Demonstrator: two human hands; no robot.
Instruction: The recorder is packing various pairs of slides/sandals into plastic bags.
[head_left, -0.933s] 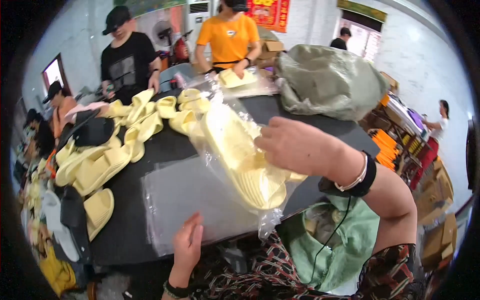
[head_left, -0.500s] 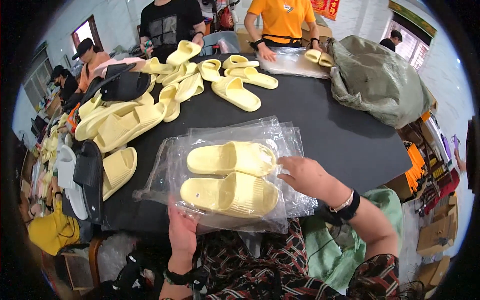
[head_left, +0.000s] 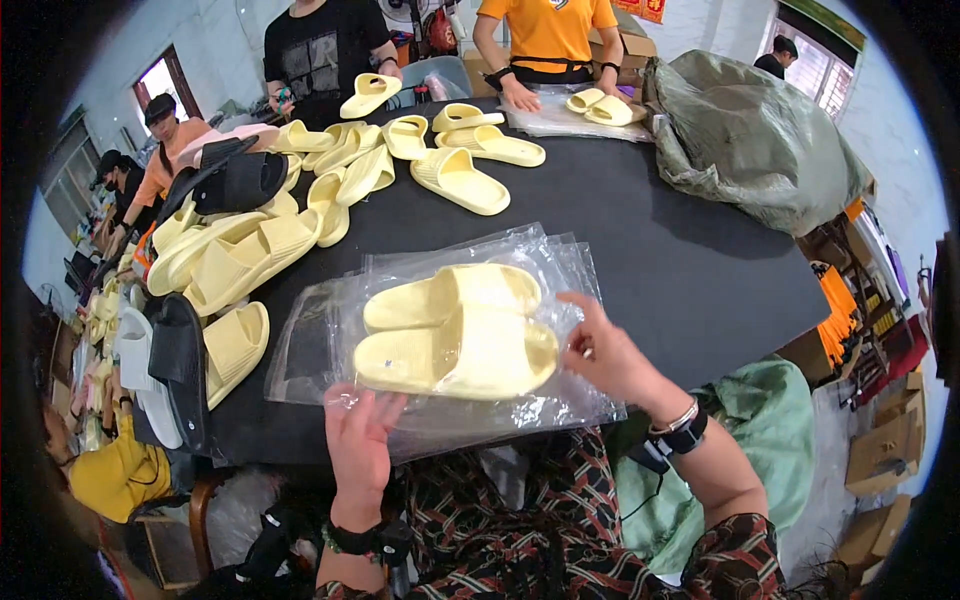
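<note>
Two pale yellow slide sandals [head_left: 470,345] lie side by side inside a clear plastic bag [head_left: 330,345], on top of more flat clear bags. The near sandal slightly overlaps the far one. At the bag's near left corner my left hand [head_left: 358,445] touches the plastic, its fingers stretched and thumb apart. Beside the sandals' right ends is my right hand [head_left: 615,365], with index finger extended, a gap to the thumb and the other fingers curled. Nothing shows in its grasp.
Loose yellow slides [head_left: 255,255] pile up on the left of the black table [head_left: 700,265], with black slides [head_left: 178,365] and white ones [head_left: 145,375]. Across stand two people; one has hands on bags beside yellow slides [head_left: 600,105]. A grey-green sack [head_left: 755,140] fills the far right.
The bagged sandals have shifted away from me and closer together. My left hand has risen at the near corner; the right hand has drawn slightly away from the sandals' right ends.
</note>
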